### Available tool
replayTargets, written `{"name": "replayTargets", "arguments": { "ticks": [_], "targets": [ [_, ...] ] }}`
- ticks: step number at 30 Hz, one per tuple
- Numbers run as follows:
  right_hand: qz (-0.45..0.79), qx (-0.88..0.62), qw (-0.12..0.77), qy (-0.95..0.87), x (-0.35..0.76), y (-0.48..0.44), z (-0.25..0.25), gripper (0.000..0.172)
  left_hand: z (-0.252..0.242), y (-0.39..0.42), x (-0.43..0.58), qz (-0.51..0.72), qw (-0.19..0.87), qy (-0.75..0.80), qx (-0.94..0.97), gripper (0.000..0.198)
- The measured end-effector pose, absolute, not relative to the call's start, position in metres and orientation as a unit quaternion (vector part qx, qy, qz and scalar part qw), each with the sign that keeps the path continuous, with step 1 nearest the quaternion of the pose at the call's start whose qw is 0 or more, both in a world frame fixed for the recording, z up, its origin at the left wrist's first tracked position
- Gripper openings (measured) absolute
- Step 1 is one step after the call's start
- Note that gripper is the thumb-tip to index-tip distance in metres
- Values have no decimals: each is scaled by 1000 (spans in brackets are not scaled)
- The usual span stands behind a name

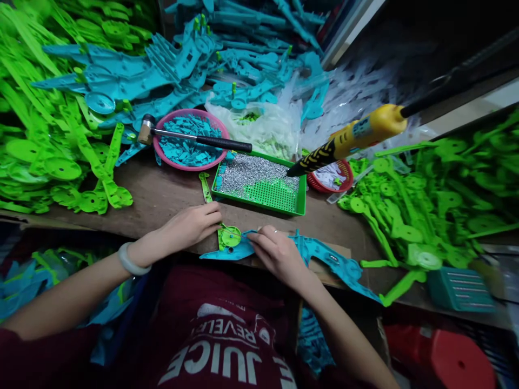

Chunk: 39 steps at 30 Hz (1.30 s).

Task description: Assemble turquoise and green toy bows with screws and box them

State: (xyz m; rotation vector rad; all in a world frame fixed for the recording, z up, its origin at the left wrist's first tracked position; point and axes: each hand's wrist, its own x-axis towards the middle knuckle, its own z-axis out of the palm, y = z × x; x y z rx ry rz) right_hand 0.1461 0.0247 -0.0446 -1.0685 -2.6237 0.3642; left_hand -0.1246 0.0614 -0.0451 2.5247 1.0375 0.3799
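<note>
A long blue plastic part [336,262] lies along the table's front edge. On its left end sits a lime-green plastic part [229,236] with a round disc. My left hand [198,224] has its fingers closed on the upper left of the green part, whose narrow arm [205,186] reaches out beyond the hand. My right hand [279,254] grips the middle of the blue part, thumb and fingers bunched beside the green disc. Anything small between those right fingertips is hidden.
A green tray [270,205] of small metal screws stands just ahead. A yellow electric screwdriver [352,138] hangs over its right end. A hammer [203,139] rests across a pink basin [219,121] of blue pieces. Green part piles [425,205] flank the table; blue ones [170,70] lie behind.
</note>
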Motion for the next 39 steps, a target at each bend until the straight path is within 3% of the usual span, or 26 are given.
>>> {"name": "replayTargets", "arguments": {
  "ticks": [7, 13, 21, 27, 29, 34, 39],
  "targets": [
    [121, -418, 238, -869, 136, 24, -47, 22, -43, 58, -129, 127, 200, 341, 910, 23],
    [148, -430, 224, -862, 133, 21, -48, 18, -35, 61, -118, 98, 154, 344, 921, 27],
    [129, -383, 204, -891, 135, 18, -56, 23, -49, 59, -120, 154, 100, 296, 937, 23],
    [261, -429, 248, -829, 131, 22, -47, 15, -48, 49, -122, 150, 146, 333, 919, 22],
    [255, -418, 258, -833, 124, 21, -42, 14, -43, 43, -115, 126, 159, 365, 908, 19],
    [134, -373, 183, -900, 121, 19, -40, 23, -35, 30, -97, 80, 133, 434, 887, 13],
    [247, -473, 144, -833, 134, 30, -40, 14, -41, 23, -90, 96, 92, 450, 883, 16]
  ]
}}
